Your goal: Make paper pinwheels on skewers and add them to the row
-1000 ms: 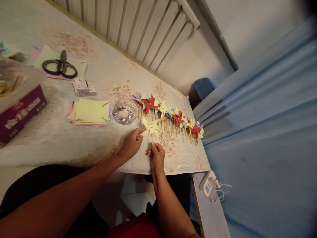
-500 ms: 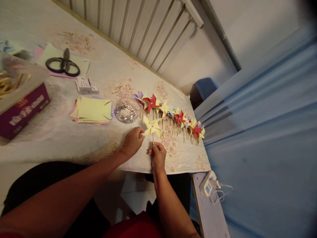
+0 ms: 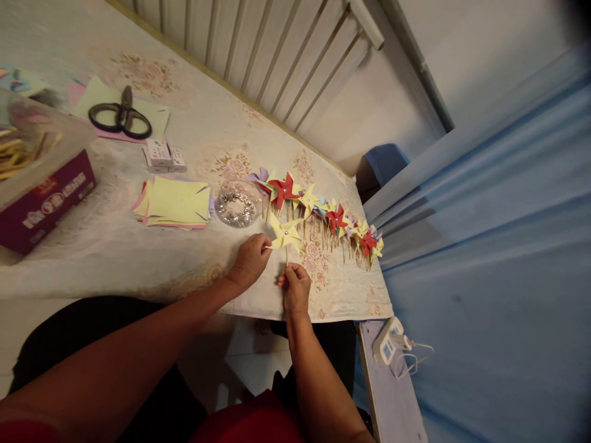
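A yellow paper pinwheel (image 3: 285, 233) on a thin stick is held up over the near side of the table, a shiny pin at its centre. My right hand (image 3: 296, 287) is closed round the lower part of the stick. At the pinwheel's left side, my left hand (image 3: 253, 257) pinches the tip of one blade. Just beyond the hands stands a clear round dish (image 3: 237, 204) of small metal pins. Behind and to the right lies a long row of finished pinwheels, among them a red pinwheel (image 3: 283, 191), with yellow, purple and blue ones.
Left of the dish is a stack of coloured paper (image 3: 178, 202), with small white boxes (image 3: 164, 155) behind it. Black-handled scissors (image 3: 120, 117) rest on more paper. A purple-fronted box (image 3: 48, 200) holds sticks at far left. A power strip (image 3: 388, 341) sits right of the table.
The view has shifted slightly. Both hands keep their hold on the pinwheel, which stays in nearly the same place.
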A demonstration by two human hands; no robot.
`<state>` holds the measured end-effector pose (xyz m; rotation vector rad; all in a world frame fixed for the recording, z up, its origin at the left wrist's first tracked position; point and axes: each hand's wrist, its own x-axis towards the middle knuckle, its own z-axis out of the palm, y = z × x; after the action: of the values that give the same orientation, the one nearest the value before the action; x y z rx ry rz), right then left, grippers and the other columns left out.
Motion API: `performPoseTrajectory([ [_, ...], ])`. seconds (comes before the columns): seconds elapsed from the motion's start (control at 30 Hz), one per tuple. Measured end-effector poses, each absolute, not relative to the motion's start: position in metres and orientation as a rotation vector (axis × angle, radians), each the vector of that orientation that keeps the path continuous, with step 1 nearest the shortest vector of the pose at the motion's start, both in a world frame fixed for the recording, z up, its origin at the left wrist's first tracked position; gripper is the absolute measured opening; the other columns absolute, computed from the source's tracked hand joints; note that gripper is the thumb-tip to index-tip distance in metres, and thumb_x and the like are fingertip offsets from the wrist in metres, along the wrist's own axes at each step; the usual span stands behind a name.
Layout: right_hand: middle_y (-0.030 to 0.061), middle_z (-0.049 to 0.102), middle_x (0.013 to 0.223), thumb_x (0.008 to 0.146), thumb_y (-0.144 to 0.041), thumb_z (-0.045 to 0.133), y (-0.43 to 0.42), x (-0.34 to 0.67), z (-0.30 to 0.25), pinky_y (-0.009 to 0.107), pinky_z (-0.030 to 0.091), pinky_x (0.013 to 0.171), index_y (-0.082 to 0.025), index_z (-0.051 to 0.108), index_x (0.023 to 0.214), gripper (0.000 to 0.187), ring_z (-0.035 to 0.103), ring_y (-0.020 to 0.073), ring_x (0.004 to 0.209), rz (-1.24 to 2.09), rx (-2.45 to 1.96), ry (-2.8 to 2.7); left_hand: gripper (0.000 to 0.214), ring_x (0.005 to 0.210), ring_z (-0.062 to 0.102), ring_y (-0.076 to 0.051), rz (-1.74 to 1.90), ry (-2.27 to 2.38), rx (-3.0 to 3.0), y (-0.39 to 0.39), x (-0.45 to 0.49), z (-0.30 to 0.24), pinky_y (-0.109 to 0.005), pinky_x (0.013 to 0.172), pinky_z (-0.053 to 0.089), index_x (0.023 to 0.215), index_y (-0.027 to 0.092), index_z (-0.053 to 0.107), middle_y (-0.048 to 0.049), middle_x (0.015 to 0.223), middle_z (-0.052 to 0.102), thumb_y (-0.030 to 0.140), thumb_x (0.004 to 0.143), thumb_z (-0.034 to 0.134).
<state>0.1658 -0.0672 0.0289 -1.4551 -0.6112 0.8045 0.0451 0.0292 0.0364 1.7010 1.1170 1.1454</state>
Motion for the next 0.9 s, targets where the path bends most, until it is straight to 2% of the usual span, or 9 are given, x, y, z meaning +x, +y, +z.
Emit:
performPoseTrajectory([
  [0.9, -0.0055, 0.058, 0.054, 0.074, -0.034, 0.071, -0.0673, 0.1657, 0.0290, 0.019, 0.040, 0.049, -0.017, 0.063, 0.080, 0.020, 0.048, 0.0077, 0.046, 0.815, -1.446, -0.617, 0.009, 0.071, 0.055, -0.017, 1.181, 1.121, 1.656, 0.0280, 0.0444, 0.0387, -0.031, 0.071, 0.045, 0.072, 0.022, 0.051, -0.0003, 0.074, 0.060, 0.016, 0.078, 0.055],
])
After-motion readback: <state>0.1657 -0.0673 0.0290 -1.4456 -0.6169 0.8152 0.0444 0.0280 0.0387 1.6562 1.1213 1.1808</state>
